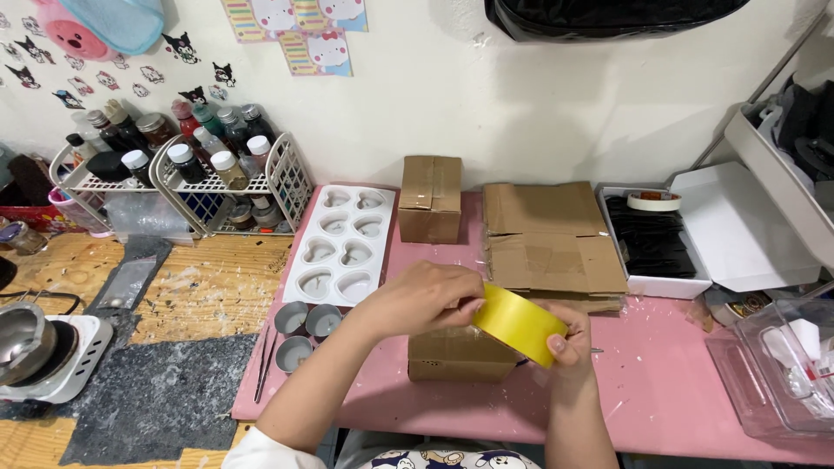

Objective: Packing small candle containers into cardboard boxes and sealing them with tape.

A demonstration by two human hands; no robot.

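My right hand (569, 340) grips a wide roll of yellow tape (517, 324) from its right side, thumb on the rim. My left hand (426, 295) reaches across from the left and pinches the roll's upper left edge, where the tape end seems to be. Both hands hover just above a small brown cardboard box (456, 356) lying on the pink mat (660, 382). The roll hides part of the box's top.
A white heart-shaped mould tray (343, 247), three small metal cups (304, 326) and tweezers (263, 365) lie left. Another closed box (431, 198), flattened cardboard (552, 243), a white box of black items (656, 243) stand behind. Bottle racks (187, 174) back left, clear container (773, 365) right.
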